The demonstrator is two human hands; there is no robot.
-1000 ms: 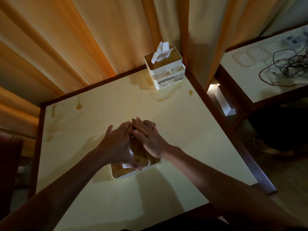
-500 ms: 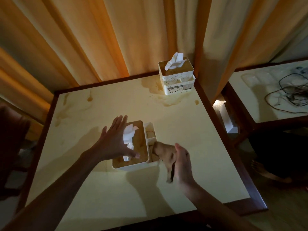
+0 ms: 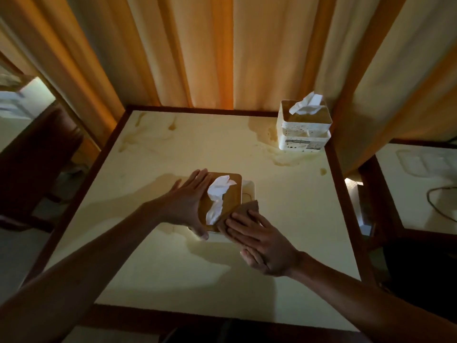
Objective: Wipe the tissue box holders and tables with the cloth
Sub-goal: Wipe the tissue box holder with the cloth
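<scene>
Near the middle of the table (image 3: 173, 263), the tissue box holder (image 3: 228, 194) runs lengthwise away from the person. The left hand (image 3: 188, 206) steadies it with straight fingers; the right hand (image 3: 262, 243) presses the cloth (image 3: 243, 211) flat against its near corner.

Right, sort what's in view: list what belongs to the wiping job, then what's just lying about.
For the job:
cloth
near tissue box holder
far tissue box holder
stained table
left hand
right hand

Lying about:
curtains
cable on the side table
</scene>
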